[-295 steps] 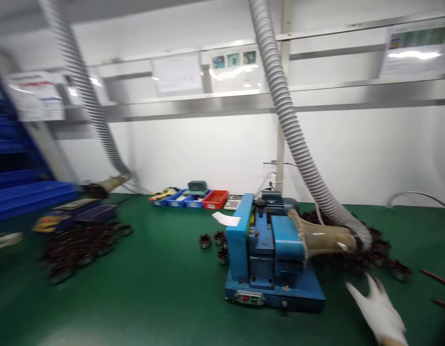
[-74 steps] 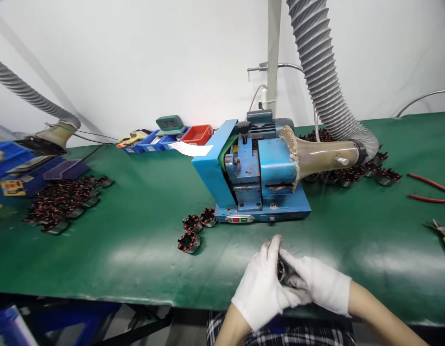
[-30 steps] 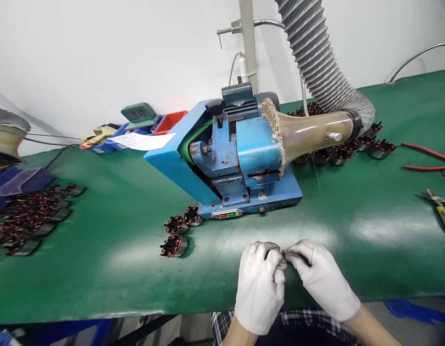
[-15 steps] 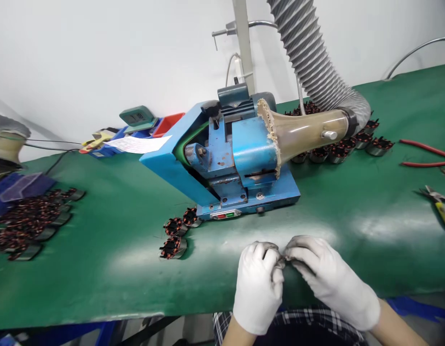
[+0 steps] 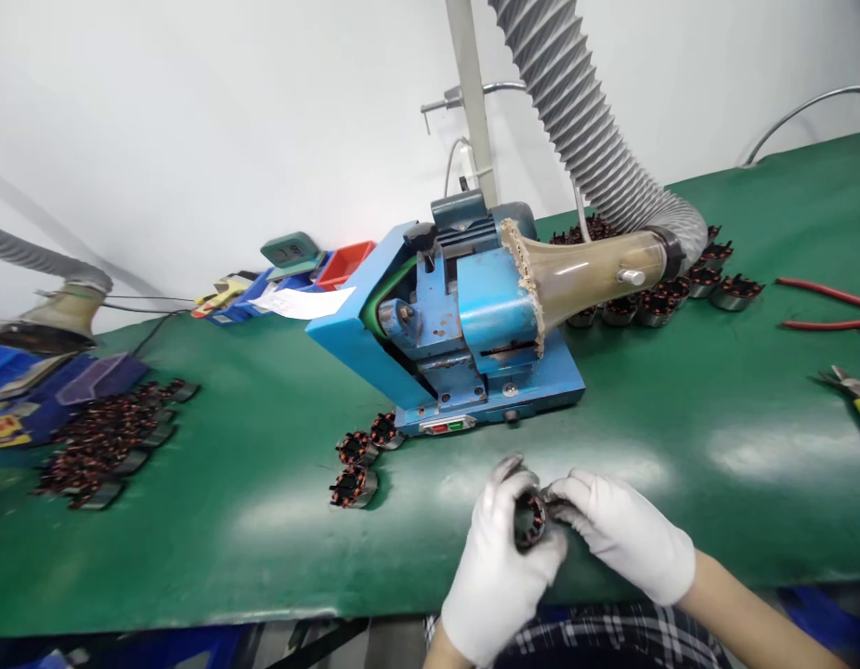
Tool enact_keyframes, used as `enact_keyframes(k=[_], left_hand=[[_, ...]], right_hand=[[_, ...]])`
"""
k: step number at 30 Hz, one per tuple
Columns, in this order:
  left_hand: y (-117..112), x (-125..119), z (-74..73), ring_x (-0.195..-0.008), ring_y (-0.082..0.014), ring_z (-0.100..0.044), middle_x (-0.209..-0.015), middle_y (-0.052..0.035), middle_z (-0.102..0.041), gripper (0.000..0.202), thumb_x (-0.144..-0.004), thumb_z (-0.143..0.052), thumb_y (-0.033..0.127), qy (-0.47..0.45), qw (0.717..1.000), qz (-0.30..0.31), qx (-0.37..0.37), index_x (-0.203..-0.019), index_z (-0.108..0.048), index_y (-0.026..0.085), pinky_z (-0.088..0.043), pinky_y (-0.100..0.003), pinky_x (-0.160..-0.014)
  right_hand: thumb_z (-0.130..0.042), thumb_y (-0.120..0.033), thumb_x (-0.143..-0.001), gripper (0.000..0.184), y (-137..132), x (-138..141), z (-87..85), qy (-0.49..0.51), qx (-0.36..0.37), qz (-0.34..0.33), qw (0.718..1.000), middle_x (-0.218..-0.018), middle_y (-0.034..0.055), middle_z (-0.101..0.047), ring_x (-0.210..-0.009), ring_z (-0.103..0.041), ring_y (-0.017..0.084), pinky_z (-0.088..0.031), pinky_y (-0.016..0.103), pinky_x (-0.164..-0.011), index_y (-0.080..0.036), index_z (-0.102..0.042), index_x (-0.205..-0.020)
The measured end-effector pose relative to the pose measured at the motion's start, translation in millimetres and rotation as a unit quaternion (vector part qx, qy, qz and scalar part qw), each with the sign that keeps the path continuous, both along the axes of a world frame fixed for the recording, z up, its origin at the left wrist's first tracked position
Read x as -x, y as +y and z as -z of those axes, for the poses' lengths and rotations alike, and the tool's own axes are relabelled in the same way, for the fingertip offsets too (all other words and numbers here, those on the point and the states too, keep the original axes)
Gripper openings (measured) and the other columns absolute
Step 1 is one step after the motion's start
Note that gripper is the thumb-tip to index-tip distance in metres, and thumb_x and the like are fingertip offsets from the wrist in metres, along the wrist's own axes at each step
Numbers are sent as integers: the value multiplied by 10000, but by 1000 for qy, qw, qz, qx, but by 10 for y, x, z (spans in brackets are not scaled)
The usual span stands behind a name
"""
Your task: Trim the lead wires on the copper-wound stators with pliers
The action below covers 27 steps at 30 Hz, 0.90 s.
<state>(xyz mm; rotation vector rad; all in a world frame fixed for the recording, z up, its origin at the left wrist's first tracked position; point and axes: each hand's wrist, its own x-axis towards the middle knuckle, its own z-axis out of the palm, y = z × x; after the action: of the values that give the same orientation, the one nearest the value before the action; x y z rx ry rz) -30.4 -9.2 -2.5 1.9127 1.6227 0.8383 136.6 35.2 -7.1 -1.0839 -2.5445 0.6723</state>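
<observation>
A ring-shaped motor stator (image 5: pixel 532 518) with copper windings is held above the green table near its front edge. My left hand (image 5: pixel 496 557), in a white glove with darkened fingertips, is wrapped round the stator, its open ring facing up towards me. At the stator's right edge, the gloved fingertips of my right hand (image 5: pixel 611 525) are pinched together; what they grip there is too small to tell. Three more stators (image 5: pixel 353 486) stand on the table to the left of my hands, by the corner of a blue belt machine (image 5: pixel 496 307).
A grey ribbed hose (image 5: pixel 576 111) runs into the machine's guard. Many stators stand behind it (image 5: pixel 657 307) and in a heap at the left (image 5: pixel 110 441). Red-handled pliers (image 5: pixel 830 293) and yellow-handled cutters (image 5: pixel 854 386) lie at the right. Bins (image 5: pixel 343 263) stand behind.
My left hand has turned, so the stator's ring now shows between its fingers. My right hand has stayed at its edge. The camera view has shifted slightly to the left.
</observation>
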Motion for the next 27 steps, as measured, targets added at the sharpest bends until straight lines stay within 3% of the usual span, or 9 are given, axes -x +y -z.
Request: enact_keyframes(k=[3, 6, 10, 12, 15, 18, 21, 24, 27], left_hand=[[17, 126, 152, -1182, -289, -442, -1281, -148, -438, 758, -524, -690, 158, 26, 999, -19, -40, -1222, -394, 161, -422, -473, -953], [40, 171, 268, -1076, -305, -524, -1149, -118, -547, 630, -453, -738, 168, 19, 996, -21, -82, -1043, -517, 178, -451, -504, -902], [-4, 56, 216, -914, -217, -619, -1076, -73, -603, 548, -571, -689, 150, -123, 989, -62, 48, -1087, -511, 194, -537, -368, -791], [-59, 2, 136, -805, -187, -640, -964, -46, -630, 398, -641, -645, 161, -184, 978, -65, 66, -1021, -532, 199, -559, -314, -702], [-172, 25, 6, -896, -242, -626, -1023, -84, -600, 321, -678, -648, 232, -190, 980, -49, -17, -980, -542, 211, -563, -373, -723], [-268, 124, -117, -1115, -282, -525, -1205, -107, -499, 450, -727, -618, 235, -178, 982, -36, -49, -1154, -478, 259, -514, -456, -856], [-261, 175, -219, -1234, -291, -404, -1251, -77, -459, 676, -597, -723, 163, -145, 988, 3, -49, -1202, -454, 300, -448, -455, -950], [-181, 159, -285, -1083, -230, -530, -1138, -43, -537, 566, -561, -722, 90, -147, 987, 72, 6, -1064, -544, 280, -504, -344, -865], [-154, 132, -317, -995, -179, -567, -1066, -24, -561, 261, -650, -615, 46, -172, 980, 93, 32, -828, -608, 236, -511, -287, -823]], right_hand=[[-418, -94, -881, 202, -31, 21, 51, 39, 26, 41, 998, -816, 58, -584, -698, -599, 161, -501, 267, -646, -161, -586, -972], [-330, -78, -881, 312, -67, 31, 30, 49, -40, 46, 997, -717, 50, -533, -575, -549, 152, -476, 252, -540, -167, -625, -935], [-261, -71, -866, 387, -131, 32, -80, 87, -84, 57, 991, -689, 57, -503, -549, -513, 154, -456, 259, -505, -159, -638, -857], [-308, -136, -888, 326, -158, 34, -146, 147, -36, 78, 985, -734, 58, -531, -632, -545, 155, -485, 263, -585, -174, -629, -843], [-429, -235, -870, 220, -167, 36, -299, 199, 85, 113, 970, -763, 39, -574, -734, -564, 163, -485, 274, -687, -199, -625, -775], [-464, -269, -818, 212, -138, 30, -503, 191, 226, 124, 947, -708, 26, -572, -699, -554, 164, -458, 267, -639, -190, -585, -663], [-470, -313, -779, 224, -120, 33, -607, 203, 283, 133, 928, -660, 31, -563, -633, -537, 161, -444, 263, -585, -178, -561, -626], [-469, -284, -776, 208, -173, 65, -530, 208, 232, 168, 935, -660, 36, -573, -629, -550, 164, -466, 274, -604, -179, -581, -637], [-431, -220, -814, 218, -266, 103, -415, 213, 76, 216, 950, -733, 49, -600, -689, -585, 171, -489, 293, -672, -196, -635, -741]])
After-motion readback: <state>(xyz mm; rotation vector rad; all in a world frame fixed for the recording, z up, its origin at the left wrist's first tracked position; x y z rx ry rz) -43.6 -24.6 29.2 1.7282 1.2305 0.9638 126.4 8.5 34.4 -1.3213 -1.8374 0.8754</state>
